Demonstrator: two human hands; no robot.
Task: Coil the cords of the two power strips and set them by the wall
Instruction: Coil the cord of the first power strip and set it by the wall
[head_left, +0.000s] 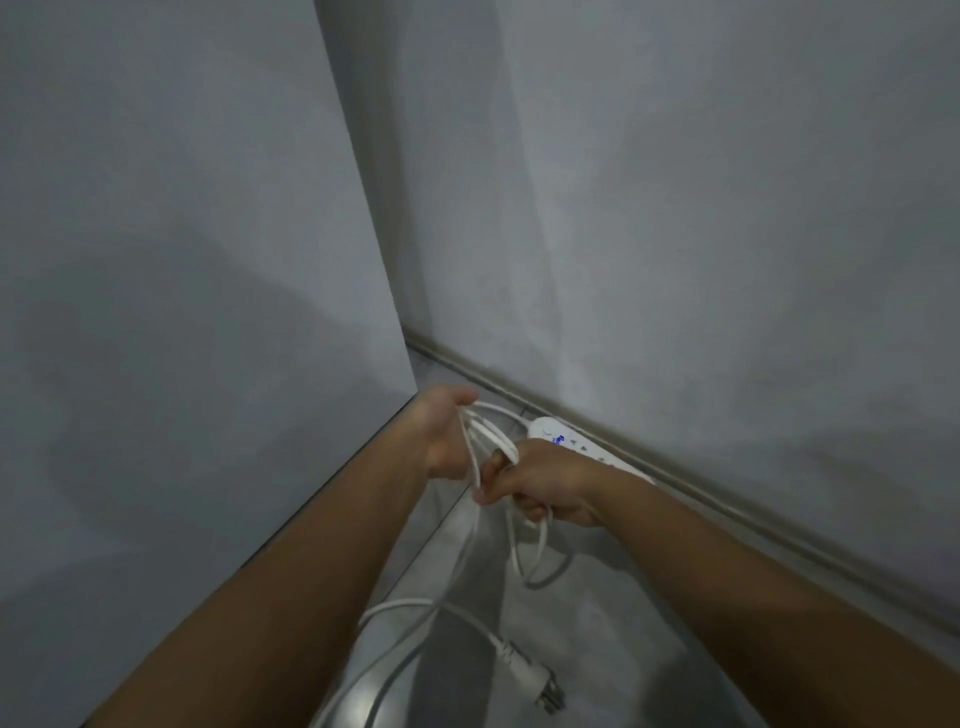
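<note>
A white power strip (566, 439) lies on the grey floor against the wall's baseboard, partly hidden behind my right hand. Its white cord (485, 428) runs in loops between both hands. My left hand (441, 434) holds the top of the loops with its fingers curled around them. My right hand (545, 486) is closed on the cord lower down, and loose loops hang below it. The rest of the cord trails over the floor to a white plug (537, 675) with metal prongs. Only one power strip is in view.
A grey wall (675, 234) stands ahead on the right with a baseboard (727, 512) along its foot. A flat grey panel (182, 312) rises close on the left. The shiny grey floor (613, 623) forms a narrow strip between them.
</note>
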